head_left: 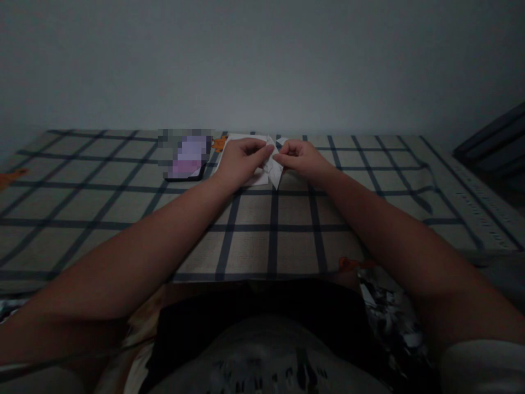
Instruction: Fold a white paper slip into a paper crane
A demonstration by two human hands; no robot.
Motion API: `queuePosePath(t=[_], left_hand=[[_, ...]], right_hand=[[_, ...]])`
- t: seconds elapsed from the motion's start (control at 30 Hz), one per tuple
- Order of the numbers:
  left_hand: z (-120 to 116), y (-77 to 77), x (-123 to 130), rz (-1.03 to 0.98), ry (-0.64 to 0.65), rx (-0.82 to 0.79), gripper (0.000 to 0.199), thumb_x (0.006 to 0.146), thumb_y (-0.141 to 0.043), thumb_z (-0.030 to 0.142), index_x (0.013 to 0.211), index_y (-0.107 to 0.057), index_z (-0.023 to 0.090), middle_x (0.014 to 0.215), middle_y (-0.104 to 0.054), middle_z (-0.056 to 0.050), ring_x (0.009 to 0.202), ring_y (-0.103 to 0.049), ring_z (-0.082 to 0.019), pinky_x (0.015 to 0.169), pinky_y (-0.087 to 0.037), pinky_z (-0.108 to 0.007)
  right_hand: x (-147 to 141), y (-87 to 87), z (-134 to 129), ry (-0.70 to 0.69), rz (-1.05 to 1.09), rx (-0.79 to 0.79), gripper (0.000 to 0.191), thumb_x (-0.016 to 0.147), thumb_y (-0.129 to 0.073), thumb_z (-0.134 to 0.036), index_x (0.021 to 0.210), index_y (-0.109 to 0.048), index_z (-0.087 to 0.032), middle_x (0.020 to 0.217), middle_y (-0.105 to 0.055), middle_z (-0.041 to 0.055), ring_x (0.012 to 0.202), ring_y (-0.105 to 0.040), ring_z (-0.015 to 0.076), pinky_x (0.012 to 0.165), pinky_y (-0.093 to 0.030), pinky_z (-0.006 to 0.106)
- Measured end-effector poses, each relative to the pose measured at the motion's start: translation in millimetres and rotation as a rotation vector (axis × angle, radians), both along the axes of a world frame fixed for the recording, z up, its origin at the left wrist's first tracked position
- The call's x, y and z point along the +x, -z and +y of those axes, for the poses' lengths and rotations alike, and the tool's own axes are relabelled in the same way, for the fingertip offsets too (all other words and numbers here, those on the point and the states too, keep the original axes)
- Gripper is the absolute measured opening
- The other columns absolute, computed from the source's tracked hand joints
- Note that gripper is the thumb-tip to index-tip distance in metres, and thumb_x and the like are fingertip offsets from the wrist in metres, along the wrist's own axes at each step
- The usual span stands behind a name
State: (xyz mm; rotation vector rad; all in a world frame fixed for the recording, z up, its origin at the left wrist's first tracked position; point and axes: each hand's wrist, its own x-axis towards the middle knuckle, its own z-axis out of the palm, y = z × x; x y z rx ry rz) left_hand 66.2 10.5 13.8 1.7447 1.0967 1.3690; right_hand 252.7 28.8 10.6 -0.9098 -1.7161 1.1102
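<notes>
Between my two hands is a piece of folded white paper, with a pointed corner hanging down toward me. My left hand grips its left side, thumb against the fingers. From the right, my right hand pinches the paper's edge between thumb and curled fingers. Under and behind my left hand lies a flat white sheet, partly covered by that hand. The exact folds are hard to make out in the dim light.
A phone with a blurred, lit screen lies left of my hands. The table wears a checked tablecloth with orange printed figures. A plain wall rises behind it. A dark slatted object stands at the far right.
</notes>
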Motion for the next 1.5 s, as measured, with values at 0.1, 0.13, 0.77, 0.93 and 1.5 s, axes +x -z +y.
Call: queuePosePath(t=[0.1, 0.13, 0.77, 0.93, 1.5], left_hand=[[2, 0.4, -1, -0.005, 0.001, 0.011, 0.016, 0.084, -0.075, 0.033, 0.075, -0.073, 0.019, 0.071, -0.069, 0.000, 0.067, -0.061, -0.014, 0.064, -0.049, -0.025], [2, 0.5, -2, -0.003, -0.002, 0.010, 0.016, 0.083, -0.075, 0.033, 0.075, -0.073, 0.020, 0.071, -0.070, 0.000, 0.067, -0.061, -0.014, 0.064, -0.049, -0.025], [5, -0.8, -1, -0.044, -0.038, 0.006, 0.017, 0.081, -0.074, 0.026, 0.067, -0.069, 0.018, 0.061, -0.061, 0.002, 0.060, -0.055, -0.011, 0.059, -0.045, -0.024], [6, 1.0, 0, -0.099, -0.009, -0.024, 0.019, 0.085, -0.073, 0.029, 0.069, -0.069, 0.018, 0.060, -0.058, 0.002, 0.057, -0.052, -0.010, 0.057, -0.043, -0.023], [2, -1.0, 0, -0.092, 0.134, -0.260, 0.030, 0.083, -0.076, 0.045, 0.075, -0.068, 0.017, 0.069, -0.066, -0.002, 0.061, -0.061, -0.012, 0.058, -0.051, -0.023]], right_hand=[[0, 0.1, -1, -0.004, -0.009, 0.000, 0.023, 0.081, -0.076, -0.025, 0.070, -0.056, -0.019, 0.065, -0.058, -0.0025, 0.065, -0.051, 0.0111, 0.060, -0.038, 0.023], [0, 0.1, -1, -0.009, -0.012, -0.006, 0.023, 0.081, -0.076, -0.025, 0.070, -0.056, -0.019, 0.066, -0.058, -0.0022, 0.066, -0.051, 0.0114, 0.061, -0.039, 0.023], [0, 2.9, 2, -0.090, -0.045, -0.014, 0.020, 0.083, -0.074, -0.026, 0.074, -0.058, -0.018, 0.070, -0.061, -0.0016, 0.069, -0.055, 0.0118, 0.064, -0.041, 0.024], [0, 3.8, 3, -0.097, -0.040, 0.001, 0.022, 0.082, -0.074, -0.027, 0.072, -0.057, -0.019, 0.068, -0.059, -0.0026, 0.067, -0.053, 0.0113, 0.062, -0.040, 0.024], [0, 8.3, 11, 0.058, 0.125, 0.013, 0.031, 0.086, -0.078, -0.043, 0.078, -0.057, -0.021, 0.068, -0.058, -0.0037, 0.062, -0.055, 0.0098, 0.059, -0.047, 0.022]])
